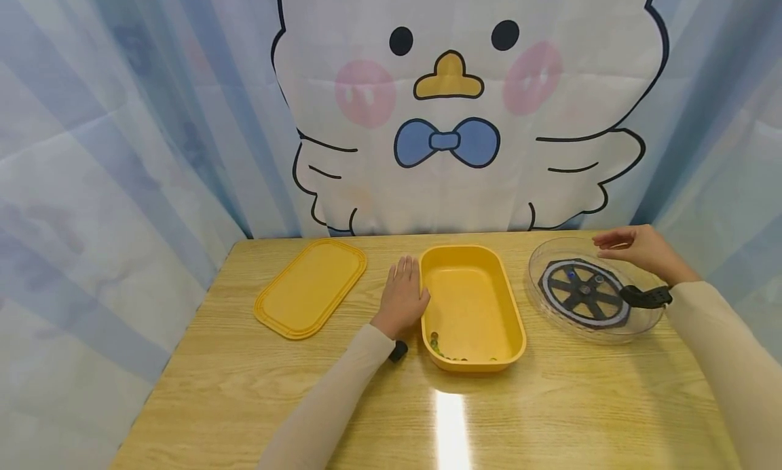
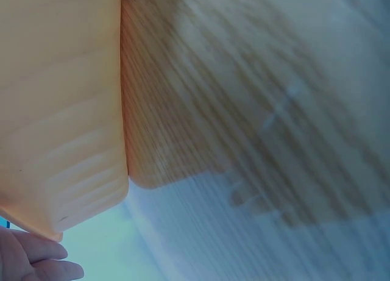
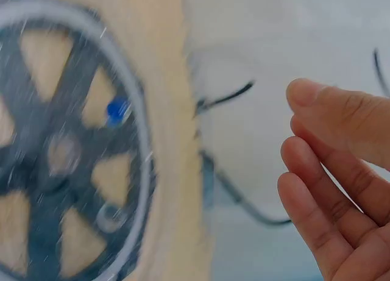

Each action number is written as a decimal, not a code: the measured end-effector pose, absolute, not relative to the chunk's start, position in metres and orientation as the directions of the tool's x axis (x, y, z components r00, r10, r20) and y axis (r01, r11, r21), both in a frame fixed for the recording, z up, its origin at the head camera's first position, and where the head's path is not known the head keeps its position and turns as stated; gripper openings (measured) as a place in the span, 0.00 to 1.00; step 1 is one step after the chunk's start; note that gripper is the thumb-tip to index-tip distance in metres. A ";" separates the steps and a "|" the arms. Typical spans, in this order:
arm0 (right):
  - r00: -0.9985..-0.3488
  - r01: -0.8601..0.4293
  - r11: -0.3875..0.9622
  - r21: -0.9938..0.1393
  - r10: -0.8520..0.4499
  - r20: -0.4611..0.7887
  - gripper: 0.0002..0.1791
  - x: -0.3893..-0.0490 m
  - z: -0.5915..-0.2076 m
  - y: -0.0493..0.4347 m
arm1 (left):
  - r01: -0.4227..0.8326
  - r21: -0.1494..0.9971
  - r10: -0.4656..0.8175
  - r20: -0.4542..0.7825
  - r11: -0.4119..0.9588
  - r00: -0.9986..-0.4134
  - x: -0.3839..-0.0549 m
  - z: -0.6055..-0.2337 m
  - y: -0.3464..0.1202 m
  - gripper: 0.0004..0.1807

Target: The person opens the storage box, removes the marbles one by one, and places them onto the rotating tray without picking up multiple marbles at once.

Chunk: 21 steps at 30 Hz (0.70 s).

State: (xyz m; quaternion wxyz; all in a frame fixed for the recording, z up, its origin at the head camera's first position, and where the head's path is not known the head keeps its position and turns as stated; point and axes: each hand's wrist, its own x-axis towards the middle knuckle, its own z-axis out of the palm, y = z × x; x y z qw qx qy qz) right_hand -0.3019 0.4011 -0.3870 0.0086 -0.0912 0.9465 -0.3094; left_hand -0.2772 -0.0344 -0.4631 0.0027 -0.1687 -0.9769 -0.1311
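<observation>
My left hand [image 1: 402,297] rests against the left side of a deep yellow plastic box [image 1: 512,299], its fingers straight. Several small green, bead-like things [image 1: 435,342] lie along the box's near end. Over the far right rim of a clear round dish [image 1: 537,280] hovers my right hand [image 1: 638,251]. Its thumb and fingers are apart and loosely bent in the right wrist view, with nothing between them. A dark spoked-wheel pattern [image 1: 584,290] shows through the dish. A small blue piece [image 3: 117,110] and a clear round piece [image 3: 111,217] lie over that pattern.
A flat yellow lid [image 1: 311,290] lies on the wooden table [image 1: 244,395], left of the left hand. Behind the table's back edge hangs a curtain [image 1: 446,198] with a cartoon bird. Black straps are on both wrists.
</observation>
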 end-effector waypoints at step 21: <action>-0.870 -0.380 0.631 -0.677 -0.492 0.030 0.14 -0.302 -0.359 0.255 | 0.324 0.267 0.327 0.032 0.908 -0.944 -0.277 -0.462 -0.036 0.34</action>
